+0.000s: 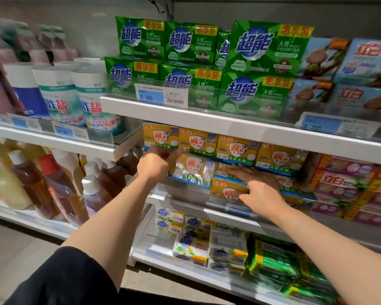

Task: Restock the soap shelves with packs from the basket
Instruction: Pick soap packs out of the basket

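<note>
Yellow soap packs (pixel 235 150) fill the middle shelf (pixel 185 200) in two stacked rows. My left hand (pixel 157 164) reaches into the shelf's left end and grips the left side of a blurred yellow pack (pixel 193 170) in the lower row. My right hand (pixel 259 190) lies with straight fingers on top of another yellow pack (pixel 224 188) at the front of the shelf, thumb against its face. The basket is out of sight.
Green soap packs (pixel 262 49) and blue packs (pixel 365 60) stand on the upper shelf behind a price tag (pixel 161 96). Pink packs (pixel 348 190) sit right of the yellow ones. White and green packs (pixel 227 245) fill the bottom shelf. Bottles (pixel 53 183) and canisters (pixel 59 93) occupy the left bay.
</note>
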